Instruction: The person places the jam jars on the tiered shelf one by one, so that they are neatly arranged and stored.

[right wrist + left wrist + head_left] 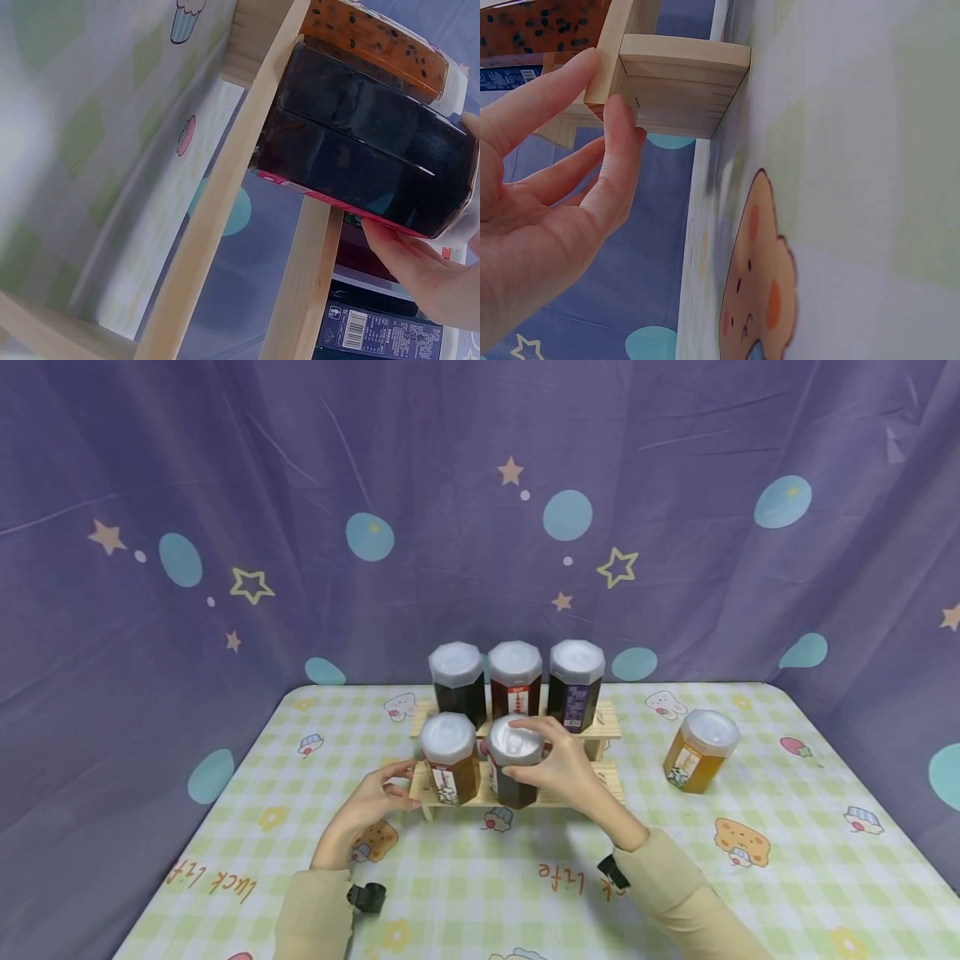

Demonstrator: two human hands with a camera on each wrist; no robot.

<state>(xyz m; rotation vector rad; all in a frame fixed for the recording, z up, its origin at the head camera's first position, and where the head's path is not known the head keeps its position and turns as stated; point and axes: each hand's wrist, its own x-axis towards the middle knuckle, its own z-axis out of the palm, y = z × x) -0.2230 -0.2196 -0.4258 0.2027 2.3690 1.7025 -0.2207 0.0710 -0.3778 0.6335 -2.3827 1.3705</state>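
The left hand (367, 806) is nearest, at about 7 o'clock from the wooden rack (600, 775). Its fingers (619, 161) are straight and press the rack's left end, holding nothing. The right hand (566, 768) is just past it. Its fingers are curled around the white lid of the dark jar (513, 764), which stands on the low front step of the rack. In the right wrist view the dark jar (367, 146) sits flat on the wood. An orange jar (448, 758) stands right beside it, at 9 o'clock.

Farther back, three dark jars (516, 681) stand in a row on the high step. One more amber jar (699, 750) sits alone on the checked surface (787, 877), at 3 o'clock and well apart.

The jars are packed close. I think the dark jar could bump its neighbour and knock it off the step. The lid grip could also slip, because the jar looks heavy.
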